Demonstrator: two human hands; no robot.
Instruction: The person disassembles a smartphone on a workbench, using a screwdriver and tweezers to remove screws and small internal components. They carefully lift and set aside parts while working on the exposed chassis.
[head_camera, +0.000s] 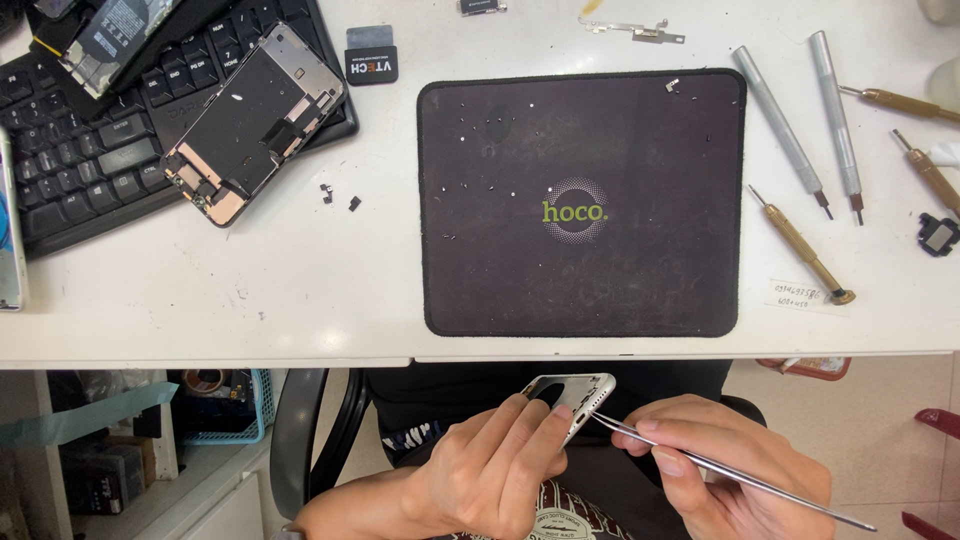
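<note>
Head view looks down past the edge of a white desk (300, 300) to the person's lap, where both hands are at work; the left hand (495, 470) is closed around a silver phone frame (578, 392), fingers wrapped over its lower part so that only the upper corner with a rounded cut-out shows; the right hand (735, 460) pinches a pair of slim metal tweezers (700, 465) between thumb and fingers, the points touching the frame's edge just beside the left fingertips, the long handle running out to the lower right; the frame is held below the desk, well apart from the dark work mat (580, 200) that lies on the desktop; judging by how things lie, the stripping is far along: the frame looks largely emptied, a detached phone screen assembly (250, 125) rests face down and tilted across a black keyboard (90, 150) at the upper left, tiny screws (490, 120) are scattered over the mat, and a few small black parts (340, 195) sit on the desk between keyboard and mat; what seems left is fine picking inside or along the frame, though what the tweezers actually grip is too small to tell; to the right of the mat lie two silver screwdrivers (785, 120) and several brass-handled ones (805, 245), none of them in hand
</note>
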